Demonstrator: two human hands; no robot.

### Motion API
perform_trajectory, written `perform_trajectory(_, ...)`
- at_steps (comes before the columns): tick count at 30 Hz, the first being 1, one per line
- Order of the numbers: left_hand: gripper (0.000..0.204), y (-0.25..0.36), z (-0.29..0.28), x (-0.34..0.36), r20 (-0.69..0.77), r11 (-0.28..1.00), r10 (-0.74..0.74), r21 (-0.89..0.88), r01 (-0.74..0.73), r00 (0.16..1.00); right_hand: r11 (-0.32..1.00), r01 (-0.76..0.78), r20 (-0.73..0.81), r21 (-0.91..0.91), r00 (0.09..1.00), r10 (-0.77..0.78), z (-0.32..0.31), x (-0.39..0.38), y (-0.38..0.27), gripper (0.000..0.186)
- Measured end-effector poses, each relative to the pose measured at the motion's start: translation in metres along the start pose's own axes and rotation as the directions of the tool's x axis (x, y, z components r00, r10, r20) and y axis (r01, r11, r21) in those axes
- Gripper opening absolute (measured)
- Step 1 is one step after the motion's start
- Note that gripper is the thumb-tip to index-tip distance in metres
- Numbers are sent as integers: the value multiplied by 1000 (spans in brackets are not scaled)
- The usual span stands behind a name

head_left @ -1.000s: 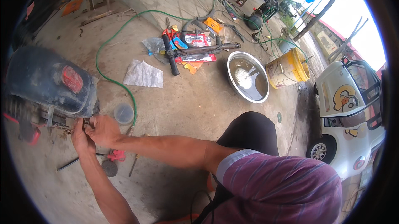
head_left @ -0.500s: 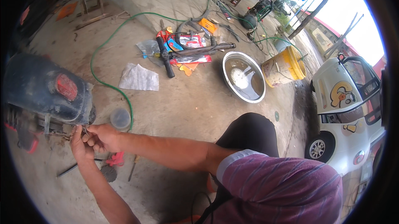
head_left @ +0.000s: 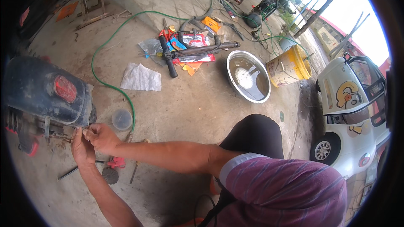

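Note:
At the left stands a worn, dark vehicle body or machine housing [head_left: 38,86] with a red patch [head_left: 65,89] on its side. My left hand [head_left: 83,150] is raised to its lower right corner, with thumb and fingers pinched there. My right hand [head_left: 103,137] meets it from the right, its fingers curled and thumb pressed in beside the left fingertips. Whatever small part lies between the fingers is too small to make out. Just behind the right hand stands a clear round container [head_left: 121,119]. Below the hands lie a red-handled tool [head_left: 116,162] and a dark round part [head_left: 110,175].
A green hose [head_left: 99,58] curves past the housing. A white cloth [head_left: 141,78] lies near a pile of packets and a dark handlebar-like tube [head_left: 202,51]. A metal basin of water [head_left: 232,81] and a yellow bucket [head_left: 281,72] stand right. Farther right is a white vehicle [head_left: 353,130].
My right fingers have shifted slightly left and curled more closely against the left fingertips. The left hand stays nearly in place at the housing's corner.

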State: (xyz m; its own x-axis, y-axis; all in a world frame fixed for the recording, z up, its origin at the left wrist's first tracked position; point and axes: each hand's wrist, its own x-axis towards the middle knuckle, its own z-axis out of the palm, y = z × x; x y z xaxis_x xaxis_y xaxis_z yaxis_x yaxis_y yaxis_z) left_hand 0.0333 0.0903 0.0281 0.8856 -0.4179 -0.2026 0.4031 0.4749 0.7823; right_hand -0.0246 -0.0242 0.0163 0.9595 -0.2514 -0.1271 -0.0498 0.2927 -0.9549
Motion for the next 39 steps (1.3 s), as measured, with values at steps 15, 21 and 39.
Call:
perform_trajectory(15, 14, 6, 5, -11, -26, 985, -99, -147, 94, 995, 771, -513, 321, 378, 853, 411, -11, -6, -33, 31)
perform_trajectory(21, 17, 8, 3, -13, -36, 974, -146, -180, 138, 989, 550, -626, 492, 553, 778, 391, -13, -5, -28, 30)
perform_trajectory(39, 19, -3, 2, 10, -133, 988, -31, -152, 11, 991, 882, -344, 60, 323, 937, 344, 6, -15, -41, 26)
